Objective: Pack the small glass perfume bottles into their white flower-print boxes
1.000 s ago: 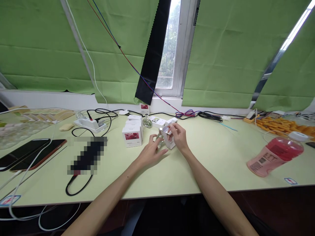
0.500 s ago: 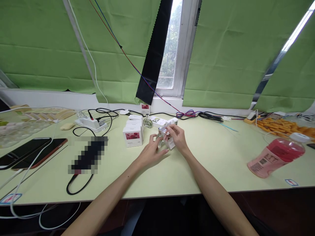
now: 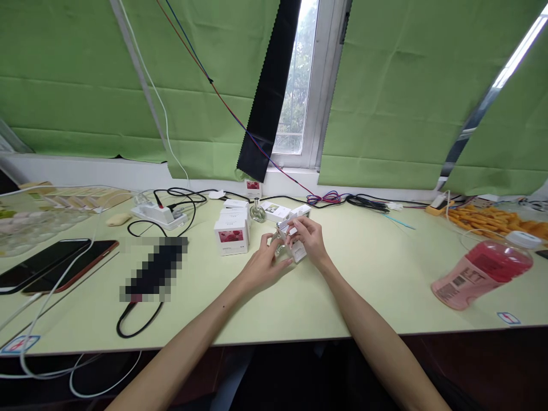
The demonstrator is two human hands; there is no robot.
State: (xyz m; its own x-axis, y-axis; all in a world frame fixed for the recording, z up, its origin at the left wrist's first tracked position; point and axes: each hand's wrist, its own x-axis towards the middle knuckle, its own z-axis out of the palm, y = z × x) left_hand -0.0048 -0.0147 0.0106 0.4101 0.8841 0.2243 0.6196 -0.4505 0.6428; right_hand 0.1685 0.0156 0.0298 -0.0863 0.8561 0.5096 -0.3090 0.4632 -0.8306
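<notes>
A small clear glass bottle with a silvery top (image 3: 279, 227), like a perfume bottle, is in my left hand (image 3: 262, 261). The fingers curl around it from the left, and the thumb stretches forward along the table. Just right of the bottle, my right hand (image 3: 312, 240) pinches the raised flap of a small white box (image 3: 298, 253). That box lies tilted, with its lower part showing below my right fingers. Fingers partly cover both the bottle and the box opening. Another glass bottle (image 3: 257, 212) stands upright behind my left hand.
A row of white boxes with a red picture (image 3: 232, 237) stands left of my hands. More white boxes (image 3: 276, 212) lie behind. Further out are a power strip (image 3: 156, 216), two phones (image 3: 64, 265), coiled cables (image 3: 325, 198) and a pink drink bottle (image 3: 482, 274).
My right fingertips and the box flap have shifted slightly down beside the bottle's top. My left hand has stayed in nearly the same place around the bottle.
</notes>
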